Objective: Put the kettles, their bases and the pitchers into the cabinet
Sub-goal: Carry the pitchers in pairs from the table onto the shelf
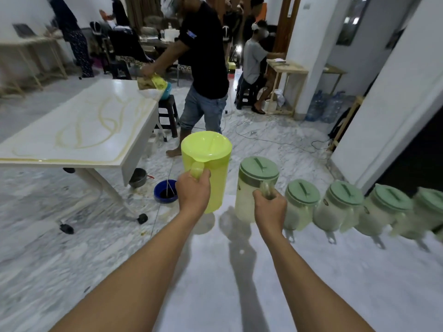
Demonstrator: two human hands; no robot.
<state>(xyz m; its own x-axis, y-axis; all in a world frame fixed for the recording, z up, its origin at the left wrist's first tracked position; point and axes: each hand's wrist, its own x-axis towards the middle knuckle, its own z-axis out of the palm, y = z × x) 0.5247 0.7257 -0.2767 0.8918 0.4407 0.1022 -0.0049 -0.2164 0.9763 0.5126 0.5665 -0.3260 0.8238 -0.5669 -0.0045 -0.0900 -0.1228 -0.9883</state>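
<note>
My left hand (193, 190) grips the handle of a bright yellow-green pitcher (211, 164) with a matching lid, held just above the far edge of a white surface (239, 271). My right hand (270, 207) grips the handle of a clear pitcher with a green lid (254, 185), also lifted. To the right, several more clear green-lidded pitchers (340, 204) stand in a row along the surface's far edge. No kettles, bases or cabinet are in view.
A white table on wheels (79, 133) stands at the left. Under it sit a grey pot (137, 178) and a blue bucket (165, 191). A person in a black shirt (203, 68) stands beyond the pitchers. Cables lie across the marble floor (275, 137).
</note>
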